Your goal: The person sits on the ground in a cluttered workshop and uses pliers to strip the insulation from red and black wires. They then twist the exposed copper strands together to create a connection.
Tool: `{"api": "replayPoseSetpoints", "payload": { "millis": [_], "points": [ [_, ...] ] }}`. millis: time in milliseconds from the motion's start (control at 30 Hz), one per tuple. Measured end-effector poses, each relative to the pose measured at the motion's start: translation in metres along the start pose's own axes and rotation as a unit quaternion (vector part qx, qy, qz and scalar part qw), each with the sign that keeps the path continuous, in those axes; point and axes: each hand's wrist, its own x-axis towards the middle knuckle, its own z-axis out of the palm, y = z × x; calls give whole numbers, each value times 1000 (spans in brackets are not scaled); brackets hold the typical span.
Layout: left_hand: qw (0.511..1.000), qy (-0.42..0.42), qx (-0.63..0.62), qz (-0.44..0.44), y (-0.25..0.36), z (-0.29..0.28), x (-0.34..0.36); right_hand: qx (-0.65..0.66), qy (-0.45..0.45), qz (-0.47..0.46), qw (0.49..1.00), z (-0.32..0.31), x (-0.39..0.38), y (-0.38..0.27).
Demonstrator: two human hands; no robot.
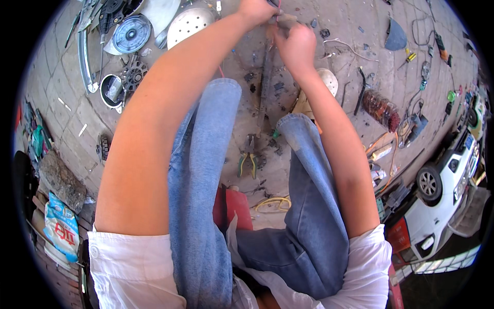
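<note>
At the top of the head view, my left hand (254,11) is closed on a small dark item, partly cut off by the frame's edge. A thin red wire (279,11) runs by its fingers. My right hand (297,41) is closed just below and right of it; what its fingers grip is too small to name. A long dark bar (265,72) extends below my hands between my knees. Yellow-and-green pliers (247,160) lie on the paving beneath it. A white perforated disc (184,28) lies left of my left hand, partly behind my forearm.
Metal parts (136,72) and a grey round cover (131,33) lie at left, near a blue-white bag (60,226) and a stone (62,180). At right are a yellow screwdriver (410,56), cables (350,49), a brown bottle (380,110) and a white car (445,195).
</note>
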Motion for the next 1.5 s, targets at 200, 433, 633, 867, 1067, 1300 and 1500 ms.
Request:
{"api": "replayPoseSetpoints", "payload": {
  "millis": [200, 433, 633, 867, 1067, 1300, 1500],
  "points": [
    [999, 28, 23, 15, -10, 8, 8, -5, 1, 14, 1000, -3, 0, -3],
    [998, 40, 54, 2, -7, 9, 8, -7, -2, 4, 1000, -2, 2, 1],
    [997, 49, 52, -12, 0, 7, 4, -16, 3, -8, 1000, -1, 2, 3],
    [998, 54, 35, -9, -1, 8, 3, -10, -34, 33, 999, -3, 6, -1],
    [997, 72, 19, -15, 8, 8, -6, 25, -36, 90, 995, -2, 7, -6],
    [997, 78, 25, -12, 8, 8, -8, -10, -44, 128, 991, -12, 4, -22],
    [996, 82, 21, -7, 7, 10, -8, 13, -35, 119, 992, -10, -1, -20]
  ]
}}
